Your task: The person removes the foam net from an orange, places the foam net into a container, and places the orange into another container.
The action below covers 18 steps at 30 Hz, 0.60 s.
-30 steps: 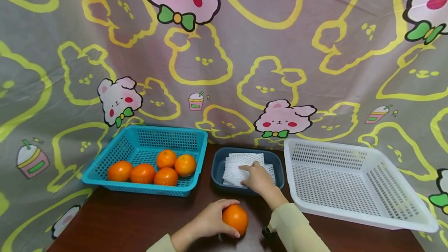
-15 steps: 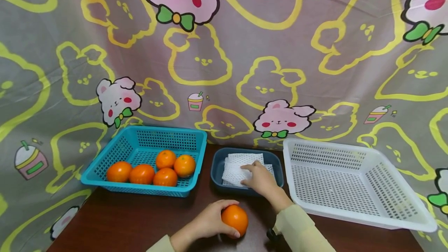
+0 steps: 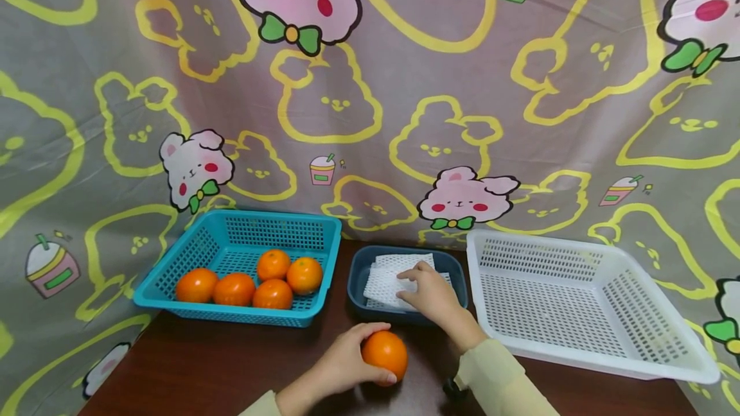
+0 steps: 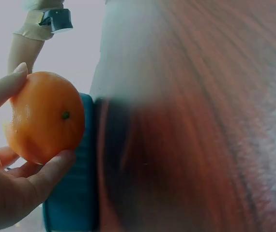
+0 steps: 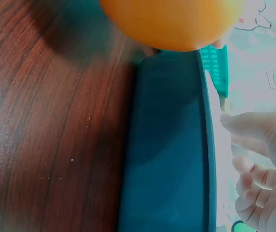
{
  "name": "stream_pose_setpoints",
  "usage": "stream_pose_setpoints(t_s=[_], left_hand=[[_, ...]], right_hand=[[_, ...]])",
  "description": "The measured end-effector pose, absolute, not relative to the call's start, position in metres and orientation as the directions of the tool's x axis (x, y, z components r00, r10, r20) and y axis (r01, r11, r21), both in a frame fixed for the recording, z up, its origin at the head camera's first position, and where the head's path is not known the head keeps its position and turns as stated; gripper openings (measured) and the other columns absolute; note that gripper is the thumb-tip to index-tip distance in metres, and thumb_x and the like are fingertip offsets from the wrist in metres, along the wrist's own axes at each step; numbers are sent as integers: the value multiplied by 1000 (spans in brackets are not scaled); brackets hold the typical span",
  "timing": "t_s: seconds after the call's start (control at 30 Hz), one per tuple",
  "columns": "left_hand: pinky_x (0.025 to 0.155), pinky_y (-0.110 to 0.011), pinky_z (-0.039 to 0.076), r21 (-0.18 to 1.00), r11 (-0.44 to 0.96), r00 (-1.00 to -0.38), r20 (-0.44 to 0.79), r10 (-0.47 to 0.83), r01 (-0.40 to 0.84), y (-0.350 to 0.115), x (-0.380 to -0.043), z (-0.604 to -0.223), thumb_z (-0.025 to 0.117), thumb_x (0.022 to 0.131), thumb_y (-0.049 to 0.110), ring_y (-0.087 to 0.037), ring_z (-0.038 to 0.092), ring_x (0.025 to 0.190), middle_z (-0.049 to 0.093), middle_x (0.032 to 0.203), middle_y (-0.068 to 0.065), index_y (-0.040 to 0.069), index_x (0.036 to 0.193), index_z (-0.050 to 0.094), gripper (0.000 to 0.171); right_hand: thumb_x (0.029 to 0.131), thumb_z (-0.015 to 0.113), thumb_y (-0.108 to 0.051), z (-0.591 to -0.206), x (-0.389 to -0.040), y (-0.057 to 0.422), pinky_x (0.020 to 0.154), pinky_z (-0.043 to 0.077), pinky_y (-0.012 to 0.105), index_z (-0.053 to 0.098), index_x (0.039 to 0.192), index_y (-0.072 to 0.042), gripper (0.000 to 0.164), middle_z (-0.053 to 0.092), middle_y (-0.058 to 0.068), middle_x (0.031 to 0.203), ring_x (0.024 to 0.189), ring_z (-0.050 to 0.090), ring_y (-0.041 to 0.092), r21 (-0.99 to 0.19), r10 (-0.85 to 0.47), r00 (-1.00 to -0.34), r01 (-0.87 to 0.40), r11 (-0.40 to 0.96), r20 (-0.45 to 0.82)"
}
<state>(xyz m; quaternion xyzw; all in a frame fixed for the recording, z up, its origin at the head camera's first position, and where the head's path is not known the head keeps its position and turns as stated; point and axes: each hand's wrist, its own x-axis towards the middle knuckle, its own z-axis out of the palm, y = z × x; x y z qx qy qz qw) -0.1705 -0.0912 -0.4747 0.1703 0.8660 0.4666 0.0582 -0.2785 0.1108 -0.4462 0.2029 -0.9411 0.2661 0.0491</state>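
Note:
My left hand (image 3: 347,361) grips an orange (image 3: 385,357) from its left side, fingers behind and thumb in front, above the table's front part. In the left wrist view, the orange (image 4: 46,118) shows its small green stem spot. Over the dark blue tray (image 3: 360,303), my right hand (image 3: 433,297) has thumb and index finger at the top white foam net (image 3: 378,284) and appears to pinch it. More foam nets lie flat beneath. From the right wrist, the right hand's (image 5: 264,164) thumb meets the white net (image 5: 220,159) beyond the tray wall; the exact contact is partly hidden.
A teal basket (image 3: 231,316) with several oranges (image 3: 273,294) stands on the left. To the right is a white perforated basket (image 3: 549,300). A patterned cloth (image 3: 370,114) hangs behind the dark wooden table (image 3: 191,358).
The top foam net has shifted a little left and tilted under my right hand, which has drawn slightly right. My left hand and the orange have moved slightly up and left.

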Motion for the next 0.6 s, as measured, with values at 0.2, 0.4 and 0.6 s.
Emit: stream_pose_setpoints(t_s=[0.2, 0.4, 0.6], left_hand=[[92, -42, 51, 841, 490, -939, 58, 339, 229, -95, -167, -462, 92, 75, 36, -22, 59, 108, 62, 134, -7, 10, 138, 63, 74], [88, -38, 53, 858, 456, -941, 84, 328, 235, -102, -163, -448, 91, 78, 35, -21, 60, 104, 61, 135, -9, 9, 139, 61, 72], [84, -31, 55, 899, 368, -941, 117, 317, 236, -111, -159, -435, 90, 80, 27, -22, 62, 103, 59, 137, -13, 7, 141, 59, 71]], right_hand=[[84, 87, -24, -443, -277, 109, 76, 57, 36, 80, 110, -12, 30, 60, 4, 96, 85, 60, 21, -479, -356, -911, -412, 775, 208], [84, 86, -23, -440, -275, 109, 74, 56, 35, 80, 109, -14, 27, 61, 3, 95, 83, 59, 20, -484, -356, -908, -418, 769, 220], [85, 86, -23, -437, -274, 109, 70, 55, 35, 80, 107, -14, 25, 61, 1, 93, 82, 59, 20, -474, -358, -896, -443, 761, 262]])
